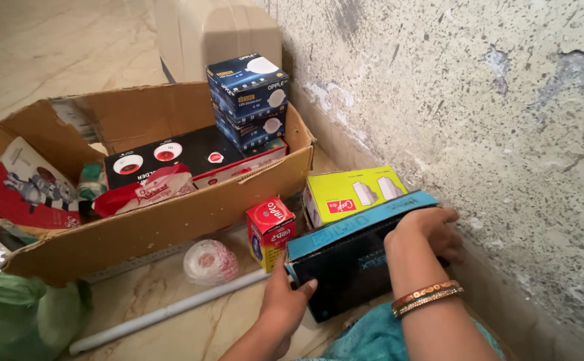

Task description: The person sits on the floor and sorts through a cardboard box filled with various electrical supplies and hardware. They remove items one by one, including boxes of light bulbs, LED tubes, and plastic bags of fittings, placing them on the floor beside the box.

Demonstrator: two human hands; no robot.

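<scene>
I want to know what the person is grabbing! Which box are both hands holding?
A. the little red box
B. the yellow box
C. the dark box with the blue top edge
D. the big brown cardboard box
C: the left hand grips the near corner of the dark box with the blue top edge, and the right hand clasps its far end by the wall; the other boxes lie untouched.

The person's left hand [285, 304] comes up from the bottom of the view. Its thumb points to the right and its fingers are curled and pressed flat. The right hand [429, 230] reaches forward, away from the body. Its fingers bend down over an edge. The right arm is bare and stretched out. Two thin bangles sit on the right wrist.
</scene>
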